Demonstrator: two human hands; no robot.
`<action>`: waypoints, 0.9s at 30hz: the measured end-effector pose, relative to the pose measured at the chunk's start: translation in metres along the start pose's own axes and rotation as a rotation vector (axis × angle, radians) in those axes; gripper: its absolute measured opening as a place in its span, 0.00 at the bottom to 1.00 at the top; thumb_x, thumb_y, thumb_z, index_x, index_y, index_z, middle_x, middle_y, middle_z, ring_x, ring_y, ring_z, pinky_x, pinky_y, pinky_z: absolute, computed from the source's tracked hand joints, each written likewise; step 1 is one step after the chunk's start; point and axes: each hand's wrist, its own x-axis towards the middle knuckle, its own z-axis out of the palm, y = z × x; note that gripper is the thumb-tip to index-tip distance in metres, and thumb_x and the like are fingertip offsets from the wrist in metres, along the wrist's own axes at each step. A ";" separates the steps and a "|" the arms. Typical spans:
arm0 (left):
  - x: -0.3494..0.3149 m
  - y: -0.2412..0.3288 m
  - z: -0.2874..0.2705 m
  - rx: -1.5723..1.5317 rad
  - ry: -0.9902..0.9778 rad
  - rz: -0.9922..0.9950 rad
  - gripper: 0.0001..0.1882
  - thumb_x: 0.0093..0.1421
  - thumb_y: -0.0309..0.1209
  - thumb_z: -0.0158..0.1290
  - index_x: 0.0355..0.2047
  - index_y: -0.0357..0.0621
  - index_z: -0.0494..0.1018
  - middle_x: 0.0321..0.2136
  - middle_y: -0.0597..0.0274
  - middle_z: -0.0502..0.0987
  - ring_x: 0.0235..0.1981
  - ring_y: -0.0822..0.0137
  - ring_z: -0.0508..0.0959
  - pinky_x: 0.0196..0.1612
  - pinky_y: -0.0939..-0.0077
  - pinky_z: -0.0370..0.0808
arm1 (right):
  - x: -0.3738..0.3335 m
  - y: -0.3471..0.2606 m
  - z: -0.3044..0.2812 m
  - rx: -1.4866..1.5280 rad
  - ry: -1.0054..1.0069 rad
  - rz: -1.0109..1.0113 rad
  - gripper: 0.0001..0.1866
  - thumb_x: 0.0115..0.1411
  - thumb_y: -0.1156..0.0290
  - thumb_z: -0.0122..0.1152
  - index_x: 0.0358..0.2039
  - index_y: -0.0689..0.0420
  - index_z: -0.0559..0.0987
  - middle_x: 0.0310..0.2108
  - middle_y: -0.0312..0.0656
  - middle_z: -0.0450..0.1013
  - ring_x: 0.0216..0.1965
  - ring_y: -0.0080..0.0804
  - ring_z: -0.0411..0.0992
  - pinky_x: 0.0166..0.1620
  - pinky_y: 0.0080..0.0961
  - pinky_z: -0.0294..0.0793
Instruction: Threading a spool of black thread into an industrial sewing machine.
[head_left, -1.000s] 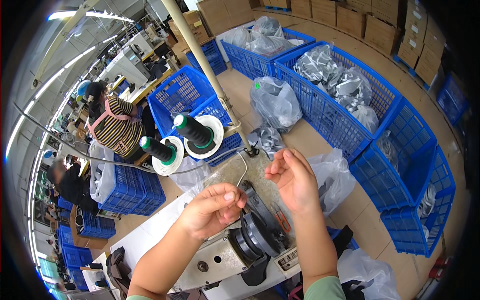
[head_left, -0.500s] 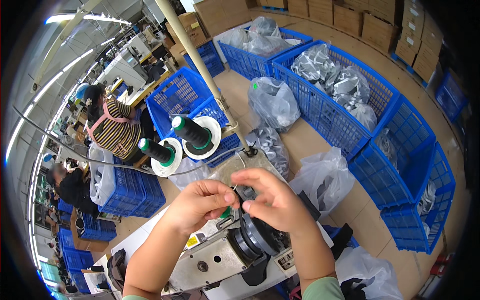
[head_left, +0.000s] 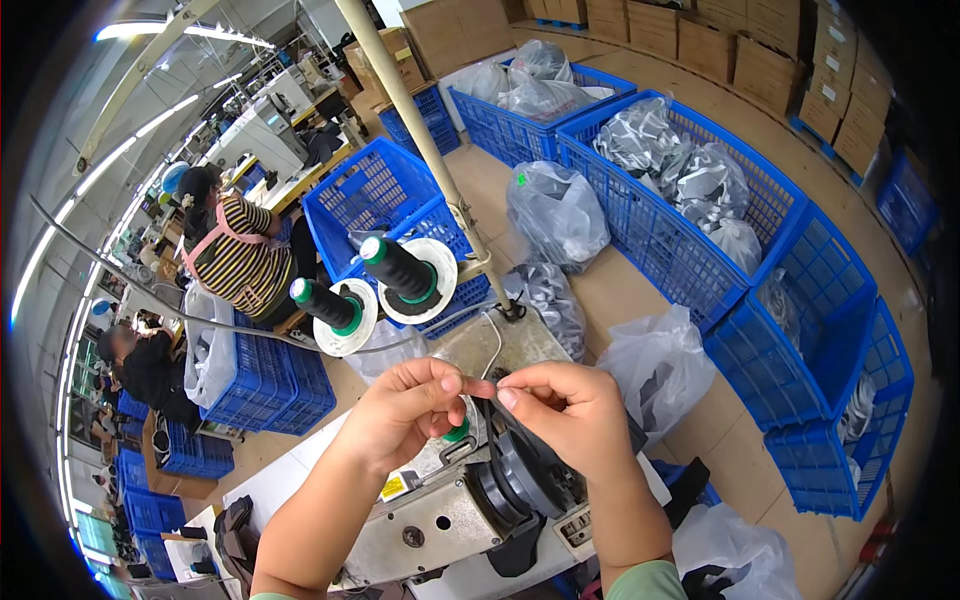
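Far-left seat: a person in dark clothing [head_left: 150, 372] sits bent over beside a row of workstations.
Striped top: a co-worker [head_left: 240, 255], with pink straps across the back, sits facing away.
Lined crate: a blue plastic crate [head_left: 255, 375] with a white bag draped over its rim stands on the floor.
Thread cones: two green-ended cones of black thread, the left one [head_left: 325, 305] lower and the right one [head_left: 397, 268] higher, sit tilted on round white discs.
Left hand: the left hand [head_left: 410, 405] is nearly closed, thumb against the index finger, which points right, the others curled; whether a thread is pinched there I cannot tell.
Sewing machine: the pale industrial sewing machine [head_left: 425, 535] lies directly below both hands, its dark handwheel [head_left: 533, 478] at the right end.
Thread-stand pole: a cream pole [head_left: 405, 110] slants down to the tabletop behind the machine.
Right hand: thumb and index of the right hand [head_left: 575, 405] are pinched together just beside the left index tip; anything between them is too fine to make out.
Right-hand floor: clear plastic bags [head_left: 560, 215] rest near large blue mesh crates [head_left: 650, 235] filled with grey bundles.
Back wall: brown cartons [head_left: 705, 48] are lined up.
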 end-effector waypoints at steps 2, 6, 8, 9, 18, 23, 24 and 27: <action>0.000 -0.003 0.001 -0.073 0.017 -0.004 0.05 0.59 0.29 0.52 0.32 0.39 0.72 0.37 0.48 0.77 0.23 0.75 0.74 0.23 0.88 0.68 | 0.001 0.001 0.003 -0.061 0.009 -0.052 0.05 0.53 0.76 0.62 0.31 0.62 0.79 0.17 0.30 0.70 0.17 0.11 0.61 0.20 0.14 0.58; 0.002 -0.008 0.010 -0.176 0.105 0.001 0.05 0.59 0.29 0.51 0.30 0.39 0.72 0.33 0.50 0.78 0.22 0.75 0.73 0.22 0.88 0.67 | -0.003 -0.004 0.005 -0.158 0.083 -0.163 0.05 0.53 0.77 0.61 0.32 0.62 0.80 0.16 0.31 0.70 0.16 0.11 0.61 0.19 0.14 0.59; 0.004 -0.013 0.009 -0.181 0.086 0.003 0.06 0.59 0.29 0.51 0.30 0.39 0.72 0.32 0.51 0.78 0.22 0.76 0.73 0.21 0.88 0.67 | -0.004 -0.001 0.007 -0.187 0.131 -0.235 0.06 0.53 0.77 0.62 0.33 0.61 0.80 0.16 0.35 0.71 0.15 0.12 0.62 0.19 0.16 0.60; 0.005 -0.015 0.008 -0.185 0.068 0.004 0.06 0.59 0.29 0.51 0.30 0.38 0.72 0.31 0.53 0.78 0.22 0.76 0.73 0.21 0.89 0.67 | -0.004 0.002 0.009 -0.189 0.132 -0.235 0.06 0.53 0.77 0.62 0.33 0.61 0.80 0.16 0.35 0.71 0.15 0.12 0.62 0.19 0.16 0.60; 0.011 -0.026 0.007 -0.207 0.076 0.080 0.06 0.58 0.27 0.52 0.30 0.36 0.75 0.30 0.55 0.78 0.26 0.75 0.75 0.23 0.89 0.70 | -0.003 0.013 0.007 -0.509 0.140 -0.483 0.06 0.47 0.79 0.64 0.29 0.60 0.80 0.14 0.39 0.71 0.13 0.22 0.67 0.18 0.18 0.63; 0.007 -0.023 0.008 -0.200 0.080 0.120 0.06 0.58 0.27 0.52 0.31 0.36 0.75 0.30 0.54 0.78 0.26 0.75 0.75 0.24 0.89 0.71 | -0.001 0.013 0.010 -0.490 0.157 -0.550 0.08 0.48 0.77 0.63 0.31 0.57 0.79 0.11 0.37 0.67 0.11 0.30 0.66 0.16 0.25 0.62; 0.007 -0.023 0.008 -0.207 0.075 0.127 0.06 0.58 0.26 0.52 0.31 0.36 0.75 0.31 0.54 0.78 0.26 0.75 0.75 0.24 0.89 0.71 | -0.001 0.013 0.010 -0.490 0.154 -0.550 0.07 0.48 0.77 0.63 0.31 0.57 0.79 0.11 0.38 0.67 0.11 0.30 0.67 0.16 0.25 0.62; 0.009 -0.024 0.007 -0.227 0.068 0.132 0.05 0.58 0.26 0.52 0.31 0.36 0.75 0.31 0.54 0.78 0.26 0.75 0.76 0.24 0.89 0.71 | -0.001 0.011 0.008 -0.483 0.167 -0.514 0.06 0.46 0.79 0.65 0.28 0.59 0.80 0.14 0.38 0.71 0.12 0.23 0.67 0.18 0.19 0.63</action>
